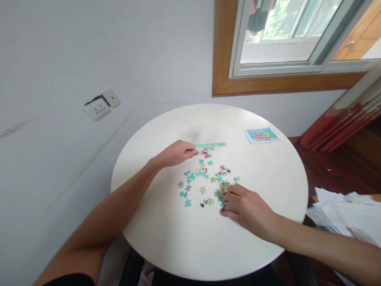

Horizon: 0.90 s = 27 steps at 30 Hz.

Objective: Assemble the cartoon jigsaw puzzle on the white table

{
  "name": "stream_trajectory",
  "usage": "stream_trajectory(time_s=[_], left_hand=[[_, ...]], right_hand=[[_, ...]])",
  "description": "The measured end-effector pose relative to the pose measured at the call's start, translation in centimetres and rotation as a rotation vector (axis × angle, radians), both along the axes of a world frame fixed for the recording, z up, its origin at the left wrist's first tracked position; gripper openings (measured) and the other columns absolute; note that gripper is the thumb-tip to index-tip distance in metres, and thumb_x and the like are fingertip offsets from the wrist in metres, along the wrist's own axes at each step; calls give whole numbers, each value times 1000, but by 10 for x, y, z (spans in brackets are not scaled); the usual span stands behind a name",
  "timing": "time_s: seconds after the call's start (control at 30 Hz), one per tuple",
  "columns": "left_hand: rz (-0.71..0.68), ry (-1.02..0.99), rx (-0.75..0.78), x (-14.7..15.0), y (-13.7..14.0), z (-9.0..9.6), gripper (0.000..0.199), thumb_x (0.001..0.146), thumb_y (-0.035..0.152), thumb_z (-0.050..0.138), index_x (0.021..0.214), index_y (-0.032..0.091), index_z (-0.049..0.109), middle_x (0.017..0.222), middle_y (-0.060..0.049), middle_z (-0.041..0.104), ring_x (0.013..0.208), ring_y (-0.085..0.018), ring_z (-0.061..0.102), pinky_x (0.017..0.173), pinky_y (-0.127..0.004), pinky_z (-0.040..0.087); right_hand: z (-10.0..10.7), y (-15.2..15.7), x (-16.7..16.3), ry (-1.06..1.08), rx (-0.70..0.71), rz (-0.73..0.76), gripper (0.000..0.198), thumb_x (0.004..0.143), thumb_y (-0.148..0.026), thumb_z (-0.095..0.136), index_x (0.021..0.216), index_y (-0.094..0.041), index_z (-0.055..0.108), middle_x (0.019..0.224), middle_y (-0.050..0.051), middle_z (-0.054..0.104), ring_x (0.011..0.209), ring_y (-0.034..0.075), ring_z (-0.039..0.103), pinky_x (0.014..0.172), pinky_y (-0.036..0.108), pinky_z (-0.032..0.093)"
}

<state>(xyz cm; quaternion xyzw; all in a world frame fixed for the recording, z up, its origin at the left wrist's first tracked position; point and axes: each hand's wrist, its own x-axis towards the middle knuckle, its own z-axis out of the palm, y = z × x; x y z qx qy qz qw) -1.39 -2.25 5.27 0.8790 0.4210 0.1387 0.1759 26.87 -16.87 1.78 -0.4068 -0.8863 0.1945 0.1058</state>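
Note:
Jigsaw puzzle pieces, mostly teal with some pink, yellow and pale green, lie scattered over the white round table [166,238]. My left hand [177,153] is closed in a pinch beside the left end of a joined teal strip of puzzle pieces [216,144]. Whatever its fingertips hold, if anything, is too small to name. Just right of them sits a pink cluster of pieces [205,152]. My right hand [244,206] curls its fingers at a heap of puzzle pieces [220,191]. Its fingers hide what they grip. Loose teal pieces [187,203] lie left of the heap.
A picture card or booklet [262,136] with cartoon figures lies at the table's back right. Behind the table stand a white wall with a socket [97,108] and a wood-framed window [276,84]. A stack of papers [345,214] is at the right.

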Motion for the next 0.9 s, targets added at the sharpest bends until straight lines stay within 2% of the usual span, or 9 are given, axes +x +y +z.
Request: stream_trajectory(time_s=[0.13,0.3,0.47,0.67,0.77,0.9], left_hand=[[-22,14,-13,0,0,1,39,94,40,47,71,14,65,63,-1,61,60,-11,51,58,-24,32],[-69,23,-22,0,2,-2,37,95,40,46,77,16,67,72,-1,65,66,-12,56,62,-23,36],[-96,34,-36,1,1,-1,33,95,38,47,84,17,70,79,-2,69,71,-13,59,66,-24,39],[-112,14,0,1,3,-4,32,96,37,47,88,18,71,84,-3,70,76,-14,61,71,-26,42],[-115,-8,89,4,4,-10,31,98,36,46,94,18,71,92,-5,71,86,-17,62,81,-29,44],[-166,-19,213,12,7,-23,29,100,30,44,109,20,70,110,-6,71,104,-19,61,97,-36,38]], right_hand=[[-1,-5,-5,-15,-23,-48,11,89,-29,64,82,-20,63,93,5,64,89,20,59,79,32,46],[3,-5,-6,6,-132,-63,4,87,-20,59,86,-20,63,96,5,63,92,20,59,80,31,45],[7,-4,-7,83,-207,-49,12,78,-12,60,88,-19,59,96,6,63,91,20,57,79,30,43],[5,-7,-9,216,-292,-15,14,77,-5,54,77,-19,55,72,-2,58,63,10,49,60,23,36],[11,14,-10,304,-309,-47,11,78,-10,58,71,-19,55,64,-4,56,57,9,46,56,22,34],[17,79,-13,532,-329,-181,4,76,-18,63,73,-18,60,66,0,63,59,11,54,55,23,41]])
